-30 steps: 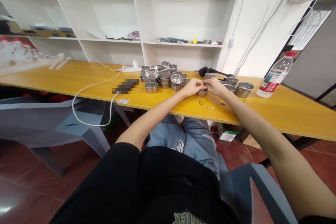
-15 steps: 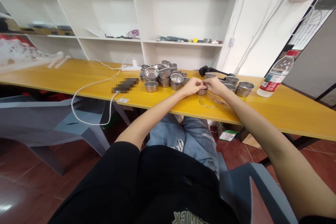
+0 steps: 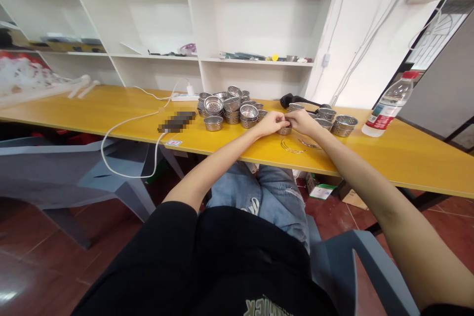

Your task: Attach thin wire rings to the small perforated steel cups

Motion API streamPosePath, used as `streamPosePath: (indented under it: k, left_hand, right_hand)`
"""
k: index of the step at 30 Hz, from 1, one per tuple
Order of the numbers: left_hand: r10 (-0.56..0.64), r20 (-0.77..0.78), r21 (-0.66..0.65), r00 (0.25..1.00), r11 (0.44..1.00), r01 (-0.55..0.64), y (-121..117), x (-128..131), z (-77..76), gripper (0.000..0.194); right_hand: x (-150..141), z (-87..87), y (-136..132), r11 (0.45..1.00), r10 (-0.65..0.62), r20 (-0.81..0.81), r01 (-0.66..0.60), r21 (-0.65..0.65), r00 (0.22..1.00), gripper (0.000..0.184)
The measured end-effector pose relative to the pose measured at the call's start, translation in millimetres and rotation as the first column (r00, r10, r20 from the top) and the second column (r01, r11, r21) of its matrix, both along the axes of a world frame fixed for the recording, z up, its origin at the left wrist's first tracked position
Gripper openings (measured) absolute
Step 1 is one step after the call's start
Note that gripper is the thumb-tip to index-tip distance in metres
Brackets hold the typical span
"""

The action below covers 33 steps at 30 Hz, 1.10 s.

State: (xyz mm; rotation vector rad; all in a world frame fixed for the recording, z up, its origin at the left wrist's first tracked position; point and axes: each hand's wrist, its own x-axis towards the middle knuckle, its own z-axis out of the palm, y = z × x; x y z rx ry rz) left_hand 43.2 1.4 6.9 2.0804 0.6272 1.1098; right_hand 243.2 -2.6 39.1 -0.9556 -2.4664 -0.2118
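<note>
My left hand (image 3: 274, 122) and my right hand (image 3: 299, 120) meet over a small perforated metal cup (image 3: 285, 130) on the yellow table (image 3: 237, 144). Both have their fingers closed at the cup's rim, which they largely cover. Thin curved wires (image 3: 291, 147) lie just in front of the cup, and more wire (image 3: 310, 143) rests under my right wrist. To the left of my hands stands a pile of perforated metal cups (image 3: 232, 103), some stacked. Several similar cups (image 3: 344, 125) stand to the right, partly behind my right hand.
A water bottle (image 3: 388, 103) with a red cap stands at the right. A black object (image 3: 292, 100) lies behind the cups. On the left are a blurred-out dark device (image 3: 177, 122) and a white cable (image 3: 107, 133) hanging over the edge. White shelves (image 3: 255, 61) rise behind the table.
My hands stay at the same cup with nearly the same grip. Only a slight shift of the camera view shows.
</note>
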Motion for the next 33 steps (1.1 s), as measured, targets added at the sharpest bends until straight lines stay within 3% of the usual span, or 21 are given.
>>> streamPosePath:
  k: [8, 13, 15, 19, 24, 29, 33]
  left_hand:
    - [0.065, -0.021, 0.072, 0.998, 0.995, -0.063, 0, -2, -3.2, 0.032]
    - [0.268, 0.04, 0.261, 0.963, 0.927, -0.269, 4, 2, -5.1, 0.019]
    - [0.285, 0.072, 0.298, 0.956, 0.908, -0.294, 5, 3, -5.5, 0.009]
    - [0.297, 0.047, 0.33, 0.954, 0.896, -0.296, 6, 1, -5.6, 0.011]
    - [0.33, -0.01, 0.343, 0.944, 0.888, -0.307, 7, -1, -5.3, 0.017]
    - [0.356, 0.004, 0.342, 0.934, 0.877, -0.336, 10, -1, -6.6, 0.014]
    - [0.387, -0.017, 0.347, 0.922, 0.867, -0.357, 12, -3, -7.2, 0.014]
  right_hand:
    - [1, 2.0, 1, 1.0, -0.027, 0.009, 0.027, 0.0, 1.0, 0.026]
    - [6, 5.0, 3, 0.998, -0.056, 0.016, 0.056, -0.008, 0.998, 0.026]
    - [7, 5.8, 3, 0.997, -0.082, 0.011, 0.082, -0.005, 0.997, 0.024]
    - [6, 4.4, 0, 0.985, -0.169, -0.056, 0.168, -0.027, 0.984, 0.02]
    - [0, 1.6, -2, 0.968, -0.222, -0.098, 0.207, -0.142, 0.97, 0.028]
    - [0, 6.5, -6, 0.956, -0.157, -0.077, 0.132, -0.263, 0.985, 0.039]
    - [0, 8.2, -11, 0.937, -0.12, -0.079, 0.087, -0.338, 0.99, 0.061]
